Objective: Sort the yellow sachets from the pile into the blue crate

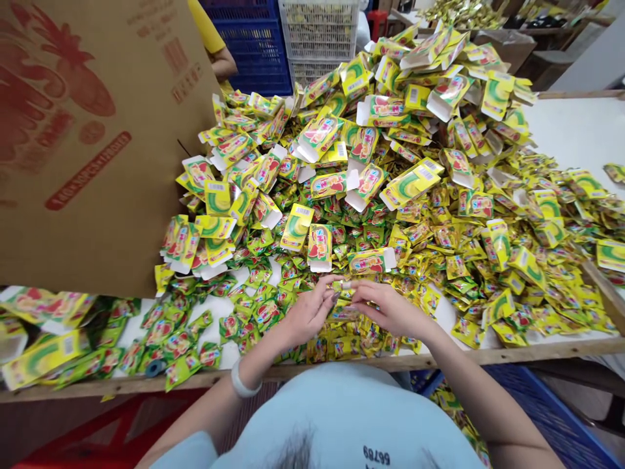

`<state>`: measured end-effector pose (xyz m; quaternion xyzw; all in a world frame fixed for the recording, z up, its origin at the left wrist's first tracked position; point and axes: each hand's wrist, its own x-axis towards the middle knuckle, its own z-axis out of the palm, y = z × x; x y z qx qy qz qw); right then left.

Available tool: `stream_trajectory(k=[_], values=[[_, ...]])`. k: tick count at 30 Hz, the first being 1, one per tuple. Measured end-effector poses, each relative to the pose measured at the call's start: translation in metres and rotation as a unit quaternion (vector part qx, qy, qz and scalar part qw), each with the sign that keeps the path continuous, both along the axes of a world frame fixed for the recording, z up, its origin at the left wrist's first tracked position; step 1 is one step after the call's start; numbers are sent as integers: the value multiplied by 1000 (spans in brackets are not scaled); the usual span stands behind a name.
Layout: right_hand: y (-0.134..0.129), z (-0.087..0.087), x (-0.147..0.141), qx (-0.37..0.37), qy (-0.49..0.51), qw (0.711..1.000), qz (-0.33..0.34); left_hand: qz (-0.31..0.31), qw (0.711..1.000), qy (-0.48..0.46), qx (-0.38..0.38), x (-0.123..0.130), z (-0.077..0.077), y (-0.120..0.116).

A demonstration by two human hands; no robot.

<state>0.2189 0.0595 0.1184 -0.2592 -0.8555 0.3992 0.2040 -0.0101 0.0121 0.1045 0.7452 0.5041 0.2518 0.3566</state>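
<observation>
Both of my hands meet near the front middle of the table, over the wrapped candies. My left hand is closed, with thumb and fingers pinching a small candy box seen nearly end-on. My right hand pinches the same box from the other side, at its whitish end. My fingers hide much of it. Just beyond them lie a flat yellow-green candy box and an upright one. Green candy packets spread by my left hand; yellow candy packets lie by my right.
A tall heap of candy boxes rises behind my hands. A big brown carton stands at the left. Blue tape roll lies near the wooden table edge. Beyond are blue crates, white crates and another person's arm.
</observation>
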Motion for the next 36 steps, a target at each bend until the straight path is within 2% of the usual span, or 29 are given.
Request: stream_trajectory(k=[4,6,8,10,11,13,16,18,21,23,25,27,28,31,33,36], values=[[3,-3,-3,-43,20,998,-29,-12,990,-125,-66,12,5,-2],[-2,-10,1,-115,75,987,-79,-23,983,-168,-72,18,0,-4],[-11,-21,6,-239,148,953,-117,-19,981,-185,-54,26,-8,-5],[-22,-34,9,-355,205,902,-133,-10,985,-170,-17,35,-16,-4],[-27,-40,10,-393,223,880,-146,-12,988,-154,1,40,-18,-1],[-35,-49,14,-423,246,847,-206,-30,993,-107,36,51,-21,11],[-35,-54,29,-381,260,826,-325,-64,991,-8,114,64,-19,48],[-29,-52,48,-326,253,825,-387,-53,980,87,170,70,-18,79],[-19,-44,77,-235,237,825,-455,-59,956,228,176,76,-17,112],[-16,-36,90,-184,226,829,-477,-82,952,253,153,77,-16,118],[-15,-24,94,-145,224,836,-479,-94,971,187,114,76,-15,111],[-13,-12,89,-115,248,845,-460,-115,992,47,27,75,-13,98],[-12,-6,84,-99,268,849,-446,-130,990,-35,-31,75,-12,90],[-5,9,66,-48,289,876,-384,-160,949,-215,-165,77,-4,70],[1,15,58,-17,245,912,-329,-149,938,-250,-186,78,2,60],[7,24,55,-4,128,960,-247,-106,950,-231,-181,78,12,51]])
